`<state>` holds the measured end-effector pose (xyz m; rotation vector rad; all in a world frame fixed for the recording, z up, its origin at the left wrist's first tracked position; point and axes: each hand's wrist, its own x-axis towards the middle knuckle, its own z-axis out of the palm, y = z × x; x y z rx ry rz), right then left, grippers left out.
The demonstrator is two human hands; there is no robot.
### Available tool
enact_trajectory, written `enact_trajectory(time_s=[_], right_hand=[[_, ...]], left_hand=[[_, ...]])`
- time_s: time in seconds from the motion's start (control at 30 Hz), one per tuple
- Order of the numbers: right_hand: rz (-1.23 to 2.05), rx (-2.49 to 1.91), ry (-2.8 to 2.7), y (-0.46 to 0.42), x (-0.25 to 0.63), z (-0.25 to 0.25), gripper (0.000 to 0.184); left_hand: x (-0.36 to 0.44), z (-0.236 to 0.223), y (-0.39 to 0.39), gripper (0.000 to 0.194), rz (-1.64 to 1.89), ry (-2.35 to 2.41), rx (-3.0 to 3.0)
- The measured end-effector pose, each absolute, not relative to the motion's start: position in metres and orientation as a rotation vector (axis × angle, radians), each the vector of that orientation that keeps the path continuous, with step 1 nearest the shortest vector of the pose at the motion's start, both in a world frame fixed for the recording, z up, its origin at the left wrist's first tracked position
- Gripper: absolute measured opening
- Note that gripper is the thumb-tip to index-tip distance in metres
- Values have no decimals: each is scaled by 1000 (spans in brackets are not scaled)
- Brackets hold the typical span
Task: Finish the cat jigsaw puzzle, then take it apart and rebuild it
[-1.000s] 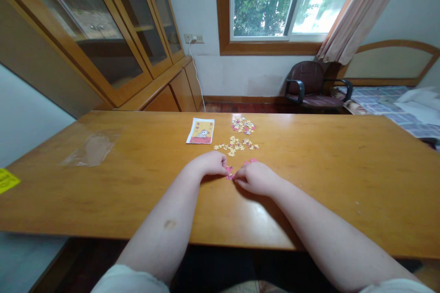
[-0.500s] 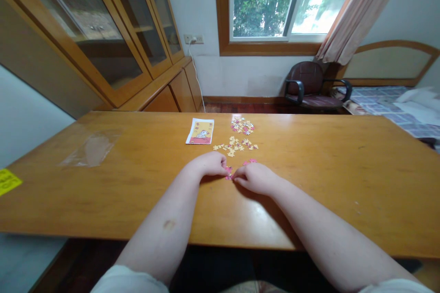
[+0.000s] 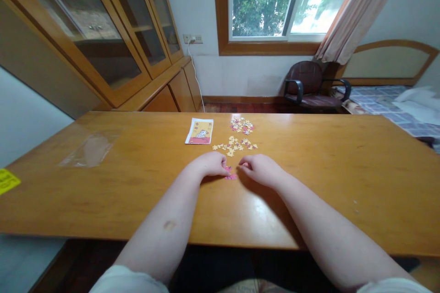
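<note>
My left hand (image 3: 213, 164) rests on the table with its fingers curled and fingertips pressed together on small pink puzzle pieces (image 3: 231, 176). To the right, my right hand (image 3: 261, 169) hovers just above the wood, thumb and fingers drawn together. Whether a piece is between them is too small to make out. Beyond both hands lies a loose row of yellow puzzle pieces (image 3: 231, 146). Farther back is a mixed pile of puzzle pieces (image 3: 242, 125) in yellow, pink and white. A picture card (image 3: 200, 132) with a white animal on yellow and pink lies left of the pieces.
The wooden table (image 3: 144, 192) carries a clear plastic bag (image 3: 90, 150) at the left and a yellow label (image 3: 8, 182) at its left edge. Behind stand a glass-door cabinet (image 3: 137, 32), an office chair (image 3: 307, 84) and a bed (image 3: 381, 105).
My right hand has lifted off the pink pieces and moved slightly away and to the right, over where other pink pieces lay. The left hand has stayed in place.
</note>
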<state>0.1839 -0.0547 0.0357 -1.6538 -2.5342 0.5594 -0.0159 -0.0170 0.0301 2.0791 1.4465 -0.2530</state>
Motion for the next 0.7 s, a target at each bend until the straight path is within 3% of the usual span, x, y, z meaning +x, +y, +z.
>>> enact_trajectory(time_s=[0.17, 0.7], right_hand=[[388, -2002, -2427, -38, 203, 37, 29], [374, -2114, -2343, -27, 221, 33, 28]], left_hand=[[-15, 32, -17, 29, -258, 1440, 2105], [-18, 29, -16, 26, -179, 1443, 2058]])
